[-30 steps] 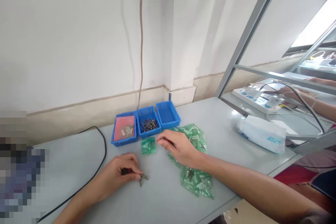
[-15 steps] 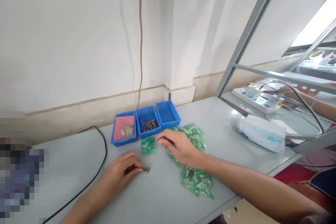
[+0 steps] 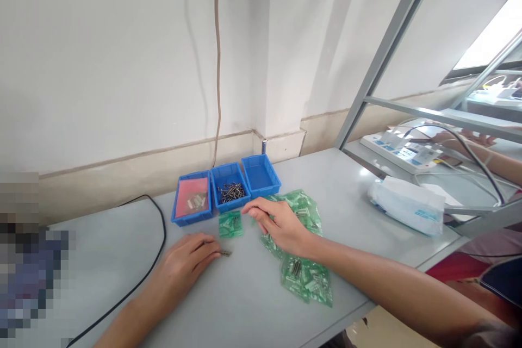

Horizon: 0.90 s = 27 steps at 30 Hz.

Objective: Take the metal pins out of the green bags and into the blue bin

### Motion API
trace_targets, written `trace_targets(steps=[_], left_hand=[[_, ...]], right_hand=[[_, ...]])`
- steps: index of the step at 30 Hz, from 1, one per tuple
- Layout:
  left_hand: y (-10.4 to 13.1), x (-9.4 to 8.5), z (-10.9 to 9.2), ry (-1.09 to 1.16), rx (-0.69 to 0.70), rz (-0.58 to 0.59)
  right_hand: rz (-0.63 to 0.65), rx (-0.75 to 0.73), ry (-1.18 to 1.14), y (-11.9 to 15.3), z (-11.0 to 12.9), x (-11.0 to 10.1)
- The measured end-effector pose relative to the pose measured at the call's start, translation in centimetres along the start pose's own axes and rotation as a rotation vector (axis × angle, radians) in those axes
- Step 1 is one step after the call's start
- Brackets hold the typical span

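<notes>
My left hand (image 3: 187,261) is closed low over the grey table, its fingertips gripping small screws (image 3: 225,253). Closed fingers form my right hand (image 3: 281,223), just in front of the blue bins; whatever they hold is hidden. A small green bag (image 3: 230,224) with dark pieces lies between the hands. Under and beside my right hand are several green bags (image 3: 308,277) with metal parts. The middle blue bin (image 3: 230,206) holds many screws, the left blue bin (image 3: 191,221) a pink sheet and a clear bag with pale pieces. Nothing shows inside the right blue bin (image 3: 263,192).
A black cable (image 3: 163,223) curves over the table's left part. At the right lie a white packet (image 3: 408,206) and a power strip (image 3: 395,152), behind a grey metal frame (image 3: 387,38). Another person's arm (image 3: 485,155) reaches in at the far right.
The fingers of my left hand have drawn closer together, and the screws at their tips have moved slightly up. My right hand has shifted a little, its fingers now flatter.
</notes>
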State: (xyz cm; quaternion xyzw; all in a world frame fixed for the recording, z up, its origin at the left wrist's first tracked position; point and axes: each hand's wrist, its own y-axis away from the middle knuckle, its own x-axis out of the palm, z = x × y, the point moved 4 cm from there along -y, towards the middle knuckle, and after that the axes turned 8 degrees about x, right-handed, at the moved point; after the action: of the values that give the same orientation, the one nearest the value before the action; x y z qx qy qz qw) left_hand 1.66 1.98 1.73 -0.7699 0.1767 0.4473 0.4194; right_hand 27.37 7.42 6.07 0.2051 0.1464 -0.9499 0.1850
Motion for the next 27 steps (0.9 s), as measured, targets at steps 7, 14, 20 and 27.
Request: trace_targets(steps=[7, 14, 20, 27], left_hand=[[-0.06, -0.22, 0.11, -0.022, -0.01, 0.002], [0.06, -0.21, 0.38, -0.058, -0.018, -0.034], [0.0, -0.11, 0.54, -0.053, -0.063, -0.03], [-0.15, -0.3, 0.69, -0.074, -0.103, -0.031]], right_hand=[[-0.006, 0.008, -0.017, -0.03, -0.19, 0.06], [-0.016, 0.005, 0.053, -0.07, 0.01, 0.09], [-0.022, -0.01, 0.089, 0.03, 0.43, -0.06], [-0.031, 0.003, 0.095, 0.09, 0.68, -0.24]])
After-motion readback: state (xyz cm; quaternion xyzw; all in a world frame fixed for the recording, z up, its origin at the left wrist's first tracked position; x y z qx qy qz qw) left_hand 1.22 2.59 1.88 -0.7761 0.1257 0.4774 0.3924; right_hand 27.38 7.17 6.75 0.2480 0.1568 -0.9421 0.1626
